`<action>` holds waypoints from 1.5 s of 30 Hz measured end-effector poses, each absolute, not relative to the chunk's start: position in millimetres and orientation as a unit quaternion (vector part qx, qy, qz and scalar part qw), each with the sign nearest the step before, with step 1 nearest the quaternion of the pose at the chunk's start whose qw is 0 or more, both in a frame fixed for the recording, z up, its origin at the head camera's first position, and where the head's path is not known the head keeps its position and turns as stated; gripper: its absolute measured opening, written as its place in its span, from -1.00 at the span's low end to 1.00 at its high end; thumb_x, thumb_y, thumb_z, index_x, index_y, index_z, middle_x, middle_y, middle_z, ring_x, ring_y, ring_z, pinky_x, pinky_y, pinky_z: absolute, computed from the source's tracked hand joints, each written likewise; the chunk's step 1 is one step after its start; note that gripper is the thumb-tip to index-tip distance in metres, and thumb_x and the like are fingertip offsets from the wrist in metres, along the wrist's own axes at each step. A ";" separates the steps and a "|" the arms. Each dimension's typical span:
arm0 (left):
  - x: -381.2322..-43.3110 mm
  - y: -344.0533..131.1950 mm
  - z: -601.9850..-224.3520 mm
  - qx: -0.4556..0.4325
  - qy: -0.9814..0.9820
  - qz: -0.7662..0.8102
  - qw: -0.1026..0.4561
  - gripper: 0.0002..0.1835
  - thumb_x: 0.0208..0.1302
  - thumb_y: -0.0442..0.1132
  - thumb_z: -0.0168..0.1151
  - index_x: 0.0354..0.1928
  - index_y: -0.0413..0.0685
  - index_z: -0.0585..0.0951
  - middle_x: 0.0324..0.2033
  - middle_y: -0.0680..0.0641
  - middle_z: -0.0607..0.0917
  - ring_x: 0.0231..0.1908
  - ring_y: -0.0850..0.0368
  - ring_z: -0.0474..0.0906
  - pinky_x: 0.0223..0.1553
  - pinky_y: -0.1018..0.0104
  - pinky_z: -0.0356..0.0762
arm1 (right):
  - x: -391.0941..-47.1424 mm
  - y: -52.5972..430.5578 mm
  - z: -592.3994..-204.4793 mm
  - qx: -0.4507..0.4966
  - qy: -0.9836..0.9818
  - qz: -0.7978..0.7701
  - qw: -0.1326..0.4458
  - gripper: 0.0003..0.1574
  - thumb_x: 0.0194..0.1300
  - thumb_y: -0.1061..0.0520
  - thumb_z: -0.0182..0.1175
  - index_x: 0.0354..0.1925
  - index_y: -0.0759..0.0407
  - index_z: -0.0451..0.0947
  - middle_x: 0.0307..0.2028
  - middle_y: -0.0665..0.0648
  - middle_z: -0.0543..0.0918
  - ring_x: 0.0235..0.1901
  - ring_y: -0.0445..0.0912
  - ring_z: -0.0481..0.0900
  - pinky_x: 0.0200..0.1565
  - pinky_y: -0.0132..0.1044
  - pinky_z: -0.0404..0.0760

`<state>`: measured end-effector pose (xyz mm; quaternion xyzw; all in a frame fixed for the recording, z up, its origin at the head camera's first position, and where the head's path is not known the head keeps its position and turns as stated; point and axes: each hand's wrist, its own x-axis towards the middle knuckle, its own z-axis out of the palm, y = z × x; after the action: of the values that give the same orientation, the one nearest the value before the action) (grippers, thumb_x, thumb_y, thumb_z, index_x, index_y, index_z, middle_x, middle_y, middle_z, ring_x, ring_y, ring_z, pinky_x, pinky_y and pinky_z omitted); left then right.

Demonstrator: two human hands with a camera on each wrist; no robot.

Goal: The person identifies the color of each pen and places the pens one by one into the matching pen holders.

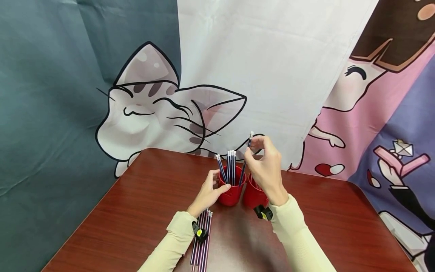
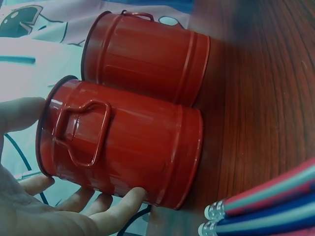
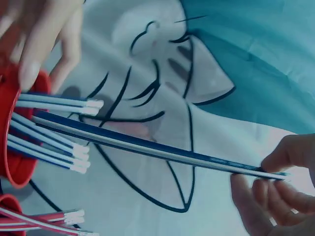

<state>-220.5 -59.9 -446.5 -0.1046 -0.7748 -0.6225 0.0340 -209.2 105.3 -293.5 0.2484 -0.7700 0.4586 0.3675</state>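
Observation:
My left hand (image 1: 208,193) holds the left red pail (image 1: 231,197), thumb at its rim and fingers against its side, as the left wrist view shows. Several blue-and-white striped pencils (image 1: 231,166) stand in this pail with their white erasers up. My right hand (image 1: 266,166) is raised above the pails and pinches one more blue-and-white pencil (image 3: 162,149) near its eraser end. That pencil slants down, its lower end inside the left pail's mouth. Beside it stands a second red pail (image 2: 147,59), partly hidden by my right hand in the head view, with red-and-white pencils (image 3: 44,219) in it.
A bundle of red and blue striped pencils (image 1: 204,245) lies on the brown wooden table (image 1: 146,211), partly under my left forearm. Behind the table's far edge hangs a cloth backdrop (image 1: 272,68) printed with cartoon figures.

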 end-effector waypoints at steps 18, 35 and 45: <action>-219.9 -60.2 -446.0 -0.105 -0.777 -0.620 0.028 -0.35 0.12 -0.02 0.24 0.22 0.14 0.20 0.06 -0.12 0.41 0.10 -0.08 0.33 0.15 -0.07 0.28 | -226.6 93.0 -339.6 0.256 -0.774 0.465 0.344 -0.74 0.08 0.36 0.16 -0.19 0.31 0.44 -0.35 0.15 0.55 -0.36 -0.14 0.55 -0.44 -0.35 0.61; -220.3 -58.4 -446.5 -0.130 -0.783 -0.605 0.058 -0.36 0.15 -0.02 0.23 0.22 0.04 0.21 0.06 -0.13 0.43 0.08 -0.06 0.35 0.15 -0.03 0.29 | -221.4 88.0 -394.4 0.234 -0.806 0.462 0.287 -0.73 0.08 0.37 0.14 -0.18 0.31 0.45 -0.33 0.18 0.58 -0.33 -0.08 0.55 -0.37 -0.21 0.62; -220.7 -59.6 -447.4 -0.123 -0.788 -0.601 0.048 -0.35 0.16 0.01 0.21 0.24 0.06 0.20 0.10 -0.14 0.41 0.10 -0.09 0.36 0.14 -0.02 0.31 | -219.9 86.5 -406.8 0.225 -0.810 0.471 0.267 -0.76 0.11 0.35 0.16 -0.18 0.28 0.45 -0.32 0.14 0.57 -0.33 -0.12 0.56 -0.32 -0.11 0.63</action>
<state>-220.7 -59.6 -447.4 -0.1235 -0.7884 -0.6006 0.0485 -219.9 86.5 -406.8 0.2246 -0.8103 0.4708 0.2671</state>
